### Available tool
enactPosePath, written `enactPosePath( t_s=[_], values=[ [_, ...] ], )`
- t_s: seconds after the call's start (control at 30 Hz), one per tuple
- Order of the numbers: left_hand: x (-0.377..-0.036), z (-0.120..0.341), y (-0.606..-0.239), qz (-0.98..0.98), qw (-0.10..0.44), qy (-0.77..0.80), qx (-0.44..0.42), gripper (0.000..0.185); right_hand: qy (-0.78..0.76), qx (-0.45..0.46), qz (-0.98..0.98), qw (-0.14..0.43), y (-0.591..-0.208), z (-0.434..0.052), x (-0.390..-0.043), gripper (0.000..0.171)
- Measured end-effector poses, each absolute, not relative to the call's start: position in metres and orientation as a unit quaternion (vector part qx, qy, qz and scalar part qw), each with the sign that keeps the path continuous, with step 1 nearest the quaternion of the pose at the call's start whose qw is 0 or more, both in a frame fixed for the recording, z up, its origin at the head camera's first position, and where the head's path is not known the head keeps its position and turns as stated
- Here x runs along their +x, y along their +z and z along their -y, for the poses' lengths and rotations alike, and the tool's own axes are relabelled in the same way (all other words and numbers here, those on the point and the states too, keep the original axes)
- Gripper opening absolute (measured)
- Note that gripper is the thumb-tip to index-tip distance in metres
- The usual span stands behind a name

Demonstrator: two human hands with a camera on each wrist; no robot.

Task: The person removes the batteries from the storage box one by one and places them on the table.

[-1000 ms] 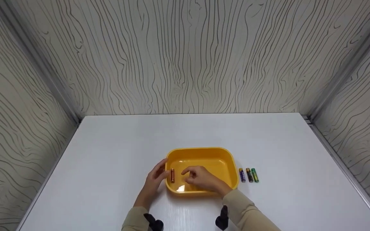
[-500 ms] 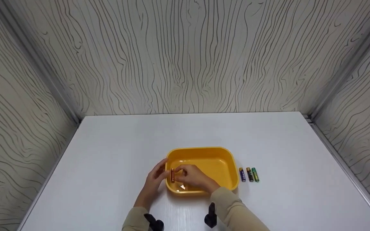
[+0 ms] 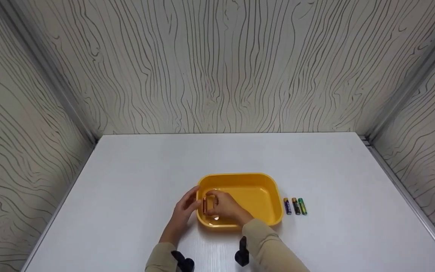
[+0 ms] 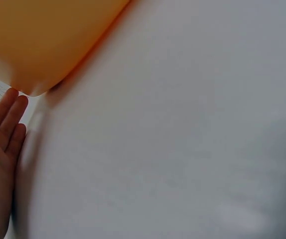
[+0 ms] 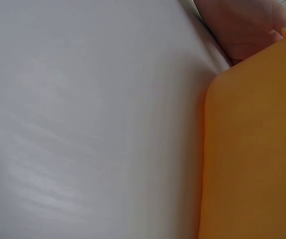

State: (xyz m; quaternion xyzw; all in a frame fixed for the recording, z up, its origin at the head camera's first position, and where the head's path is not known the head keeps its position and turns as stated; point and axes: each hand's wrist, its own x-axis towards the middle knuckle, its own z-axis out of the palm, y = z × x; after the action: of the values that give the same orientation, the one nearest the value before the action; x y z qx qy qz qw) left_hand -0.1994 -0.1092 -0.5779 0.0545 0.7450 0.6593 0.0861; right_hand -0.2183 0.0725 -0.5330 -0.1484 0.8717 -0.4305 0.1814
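Observation:
A yellow plastic basin [image 3: 247, 226] stands on the white table. A red-brown battery [image 3: 204, 206] is upright in the head view along the basin's left inner side. My right hand [image 3: 227, 207] reaches over the front rim and pinches this battery, index finger at its far end and thumb at its near end. My left hand [image 3: 182, 211] rests against the basin's left outer side, thumb by the rim. In the left wrist view its straight fingers [image 4: 6, 114] touch the basin's outer wall [image 4: 48, 40]. The right wrist view shows only the basin's outside [image 5: 252, 149] and part of a hand.
To the right of the basin lie three more batteries: one blue [image 3: 287, 206], one black [image 3: 296, 206] and one green [image 3: 303, 206]. Wood-patterned panels [image 3: 217, 68] enclose the table [image 3: 145, 162] at the back and sides.
My right hand has moved left across the basin to the red-brown battery, and its thumb and index finger have closed on it. The left hand has stayed at the rim.

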Motion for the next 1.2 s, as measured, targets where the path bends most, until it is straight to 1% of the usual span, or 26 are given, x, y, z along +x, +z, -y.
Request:
enactPosePath(
  t_s=[0.23,0.6,0.83,1.03,1.2],
  values=[
    [-0.201,0.109,-0.577,-0.751,0.079,0.653,0.062,0.055,-0.401,-0.132,-0.889,0.174,-0.534,-0.065,-0.217,0.056],
    [-0.201,0.108,-0.577,-0.74,0.07,0.664,0.075,0.053,-0.357,-0.15,-0.911,0.141,-0.535,-0.061,-0.214,0.045],
    [-0.203,0.108,-0.581,-0.742,0.073,0.663,0.076,0.054,-0.357,-0.146,-0.911,0.146,-0.533,-0.064,-0.214,0.047],
    [-0.201,0.109,-0.58,-0.744,0.082,0.661,0.056,0.056,-0.391,-0.139,-0.896,0.158,-0.53,-0.066,-0.215,0.045],
    [-0.201,0.11,-0.579,-0.744,0.085,0.661,0.05,0.057,-0.389,-0.144,-0.895,0.16,-0.525,-0.069,-0.214,0.046]
  ],
)
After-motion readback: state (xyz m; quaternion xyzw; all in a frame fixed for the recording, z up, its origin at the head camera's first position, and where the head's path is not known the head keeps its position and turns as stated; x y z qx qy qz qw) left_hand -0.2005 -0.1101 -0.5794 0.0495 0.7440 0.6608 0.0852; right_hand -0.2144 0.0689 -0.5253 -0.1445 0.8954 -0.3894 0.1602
